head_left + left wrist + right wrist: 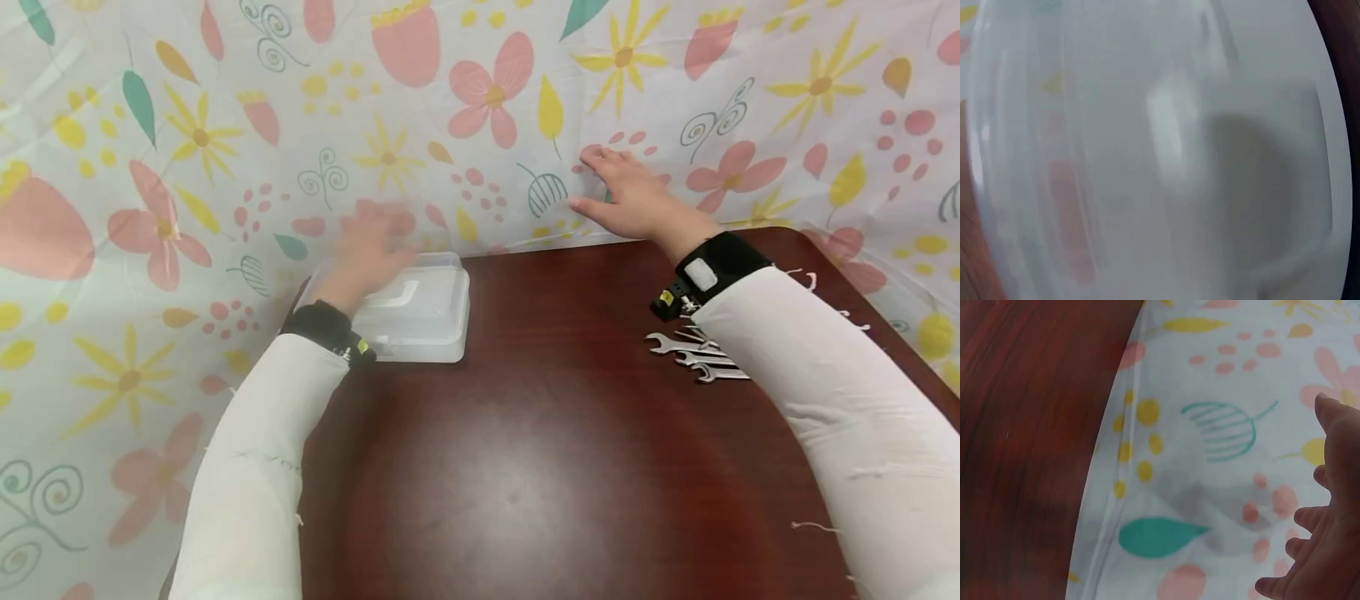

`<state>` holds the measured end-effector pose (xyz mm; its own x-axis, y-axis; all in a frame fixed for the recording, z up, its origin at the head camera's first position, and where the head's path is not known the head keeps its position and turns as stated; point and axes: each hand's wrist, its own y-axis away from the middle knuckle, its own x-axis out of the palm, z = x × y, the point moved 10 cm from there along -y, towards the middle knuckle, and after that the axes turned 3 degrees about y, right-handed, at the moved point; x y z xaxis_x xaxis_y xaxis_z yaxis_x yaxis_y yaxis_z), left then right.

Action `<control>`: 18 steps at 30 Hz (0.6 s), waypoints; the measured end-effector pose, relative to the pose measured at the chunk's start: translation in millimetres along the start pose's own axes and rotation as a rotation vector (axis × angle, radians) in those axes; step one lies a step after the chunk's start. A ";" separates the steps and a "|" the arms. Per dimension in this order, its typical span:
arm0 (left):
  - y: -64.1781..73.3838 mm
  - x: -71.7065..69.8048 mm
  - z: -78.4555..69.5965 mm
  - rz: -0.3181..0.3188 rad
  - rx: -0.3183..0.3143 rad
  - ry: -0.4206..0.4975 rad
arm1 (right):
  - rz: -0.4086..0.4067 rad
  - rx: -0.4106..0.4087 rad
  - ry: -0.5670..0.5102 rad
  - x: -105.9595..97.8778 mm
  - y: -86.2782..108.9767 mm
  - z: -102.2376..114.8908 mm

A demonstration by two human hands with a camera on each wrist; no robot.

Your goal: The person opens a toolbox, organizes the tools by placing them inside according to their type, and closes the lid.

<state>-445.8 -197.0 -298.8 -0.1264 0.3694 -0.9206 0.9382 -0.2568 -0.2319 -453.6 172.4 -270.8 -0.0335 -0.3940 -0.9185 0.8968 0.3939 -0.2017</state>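
Note:
A clear plastic box (450, 317) with a lid lies at the back left of the table and fills most of the left wrist view. My left hand (371, 254) is over its far left part, motion-blurred, with the fingers stretched forward and nothing visible in them. Whether it touches the lid cannot be told. My right hand (633, 196) is raised near the table's back edge, before the patterned cloth, with its fingers spread and holding nothing. Several metal wrenches (712, 358) lie on the table by the right forearm, which partly covers them.
The dark red-brown table (510, 450) has a rounded far right corner. A white cloth (495, 179) printed with flowers and leaves hangs behind and along both sides of it. Hooked white metal ends (851, 317) show beyond the right sleeve.

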 end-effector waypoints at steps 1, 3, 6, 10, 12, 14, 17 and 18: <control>5.0 -5.0 7.4 -0.005 -0.020 0.040 | -0.004 -0.013 -0.022 2.4 -2.0 5.2; 16.2 -14.5 25.6 -0.009 -0.082 0.098 | -0.002 -0.026 -0.078 9.3 -5.9 15.0; 31.6 -23.0 59.9 -0.001 -0.199 0.172 | 0.013 0.006 -0.188 21.1 -9.7 26.5; 48.9 -25.3 103.4 0.015 -0.336 0.243 | 0.015 0.071 -0.379 38.1 -11.0 36.0; 56.8 -23.3 122.1 0.017 -0.390 0.277 | 0.006 0.091 -0.462 48.4 -11.5 38.9; 64.1 -20.1 138.4 0.018 -0.446 0.325 | 0.003 0.109 -0.530 61.3 -12.1 41.9; 74.2 -15.6 156.5 0.020 -0.507 0.392 | 0.010 0.137 -0.613 83.5 -14.0 49.4; 76.9 -14.0 160.4 0.023 -0.522 0.420 | 0.015 0.144 -0.642 91.6 -15.0 53.0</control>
<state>-423.6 -365.1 -354.1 -0.0678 0.7123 -0.6986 0.9852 0.1585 0.0660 -446.7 86.4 -333.9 0.2090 -0.8241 -0.5266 0.9467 0.3054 -0.1023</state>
